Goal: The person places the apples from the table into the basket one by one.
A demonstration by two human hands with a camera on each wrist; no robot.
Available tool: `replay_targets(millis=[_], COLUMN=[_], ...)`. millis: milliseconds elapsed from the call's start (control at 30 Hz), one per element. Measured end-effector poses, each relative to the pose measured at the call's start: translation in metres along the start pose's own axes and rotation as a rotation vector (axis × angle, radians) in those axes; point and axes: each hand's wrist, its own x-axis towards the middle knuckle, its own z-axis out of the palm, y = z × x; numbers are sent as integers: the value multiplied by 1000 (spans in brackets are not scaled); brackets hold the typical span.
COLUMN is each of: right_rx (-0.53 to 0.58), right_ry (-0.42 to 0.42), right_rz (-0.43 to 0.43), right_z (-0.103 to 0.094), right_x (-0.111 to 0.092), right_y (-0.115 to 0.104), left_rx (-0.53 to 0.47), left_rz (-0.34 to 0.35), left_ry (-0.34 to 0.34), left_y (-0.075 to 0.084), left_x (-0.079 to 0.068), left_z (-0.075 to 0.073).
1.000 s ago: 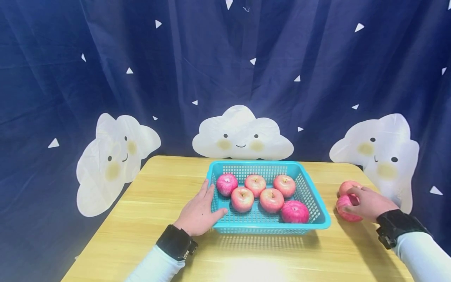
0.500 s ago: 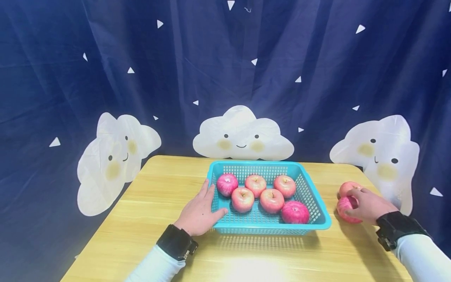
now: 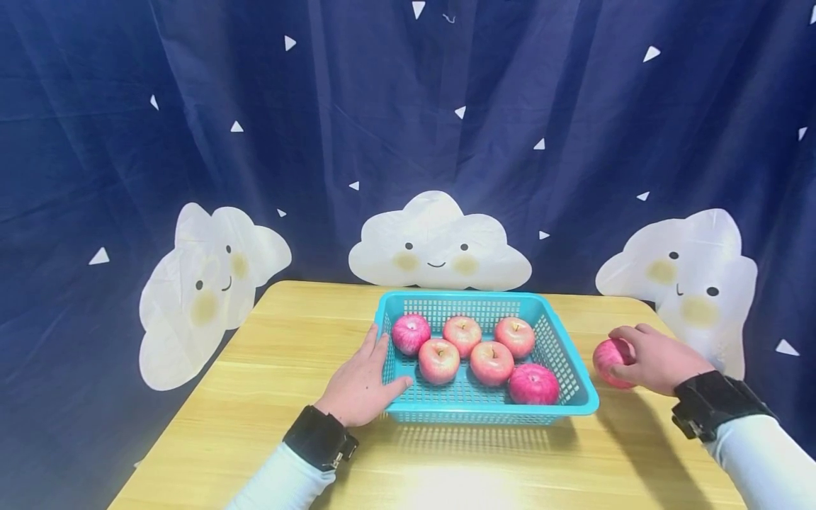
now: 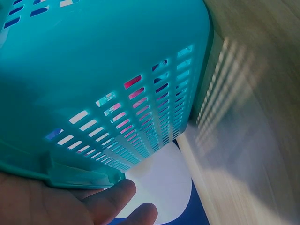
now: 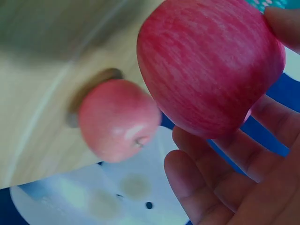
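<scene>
A deep pink apple (image 3: 612, 363) is gripped between the thumb and fingers of my right hand (image 3: 663, 360), to the right of the basket. In the right wrist view this apple (image 5: 211, 65) fills the upper part, raised off the table. A paler apple (image 5: 119, 119) sits on the table behind it, covered by my hand in the head view. My left hand (image 3: 360, 389) rests on the left rim of a turquoise plastic basket (image 3: 491, 409), fingers extended. Several apples lie inside, among them a pale one (image 3: 492, 363) and a deep pink one (image 3: 534, 384).
The wooden table (image 3: 287, 340) carries the basket near its back edge. Behind hangs a dark blue curtain (image 3: 357, 92) with white clouds and triangles. Black bands (image 3: 319, 438) are strapped on both wrists.
My right hand has picked up the deep pink apple and shifted it slightly left, toward the basket. The paler apple beside it is now out of sight in the head view. My left hand stays put.
</scene>
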Motion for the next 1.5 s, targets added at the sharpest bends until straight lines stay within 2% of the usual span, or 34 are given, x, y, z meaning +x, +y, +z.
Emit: replay_targets(millis=[567,1000,1233,1500], right_rx=[-62,-153,-152,-123], right_ry=[19,96,95,13], right_rz=[-68,-159,-265,-387], right_z=[-37,-54,-58,-52], right_x=[6,17,27,43], right_y=[-44,-78,-106,-138], left_rx=[-1,-12,-4,2], left_rz=[2,15,13,14], left_ry=[3,9,5,3], left_y=[-1,-2,-1,-1], left_x=[1,1,1,0], left_z=[0,1,0,1])
